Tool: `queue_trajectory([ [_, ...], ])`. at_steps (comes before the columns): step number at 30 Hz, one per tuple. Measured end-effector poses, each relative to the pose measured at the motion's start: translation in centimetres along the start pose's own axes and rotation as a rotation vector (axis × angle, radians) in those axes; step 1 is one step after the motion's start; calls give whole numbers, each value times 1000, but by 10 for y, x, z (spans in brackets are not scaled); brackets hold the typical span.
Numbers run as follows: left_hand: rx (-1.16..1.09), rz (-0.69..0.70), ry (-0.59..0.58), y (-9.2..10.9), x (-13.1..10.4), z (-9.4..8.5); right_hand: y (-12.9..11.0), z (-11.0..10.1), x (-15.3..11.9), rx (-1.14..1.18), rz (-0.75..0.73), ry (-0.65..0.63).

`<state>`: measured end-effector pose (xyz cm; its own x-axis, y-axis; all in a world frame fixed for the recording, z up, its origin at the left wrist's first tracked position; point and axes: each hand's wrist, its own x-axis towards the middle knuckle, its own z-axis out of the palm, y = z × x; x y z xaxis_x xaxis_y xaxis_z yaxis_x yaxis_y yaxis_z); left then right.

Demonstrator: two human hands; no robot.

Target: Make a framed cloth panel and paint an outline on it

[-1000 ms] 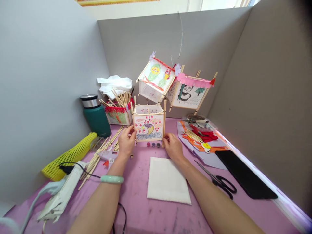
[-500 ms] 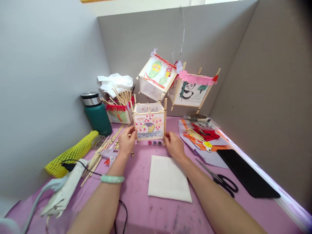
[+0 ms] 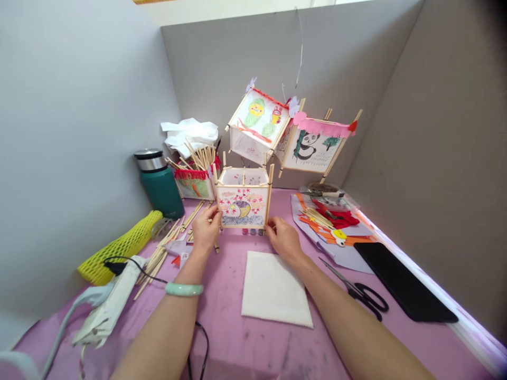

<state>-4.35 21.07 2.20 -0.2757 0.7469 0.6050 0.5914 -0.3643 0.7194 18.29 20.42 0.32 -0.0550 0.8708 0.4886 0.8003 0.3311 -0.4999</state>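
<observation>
A square lantern [image 3: 243,207] with a stick frame and white panels faces me, its front drawn with a moon, red stars and blue waves. Its top is open. My left hand [image 3: 206,228] pinches the lower left corner post. At the lower right corner, my right hand [image 3: 282,236] grips the frame between thumb and fingers. Small dark paint pots [image 3: 252,231] show just below the lantern's bottom edge, partly covered by it. Between my forearms lies a white cloth square [image 3: 276,289].
Two decorated lanterns, one with vegetables [image 3: 259,121] and one with a panda [image 3: 317,148], stand behind. Left are a teal bottle [image 3: 160,187], loose sticks [image 3: 158,253], yellow netting [image 3: 121,248] and a power strip [image 3: 109,306]. Scissors [image 3: 358,292] and a black phone [image 3: 404,282] lie right.
The lantern has tipped slightly and sits a little lower, now covering part of the paint pots. Both hands keep their hold. The whole view has shifted slightly.
</observation>
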Motion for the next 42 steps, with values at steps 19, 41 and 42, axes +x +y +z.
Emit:
queue_trajectory([
  [19, 361, -36, -226, 9, -4, 1, 2, 1, 3, -140, 36, -24],
  [41, 568, -55, -363, 10, -4, 4, 14, 0, 6, -69, 22, 25],
  [42, 563, -50, -358, 11, -4, 3, 16, -2, 6, -58, 22, 32],
])
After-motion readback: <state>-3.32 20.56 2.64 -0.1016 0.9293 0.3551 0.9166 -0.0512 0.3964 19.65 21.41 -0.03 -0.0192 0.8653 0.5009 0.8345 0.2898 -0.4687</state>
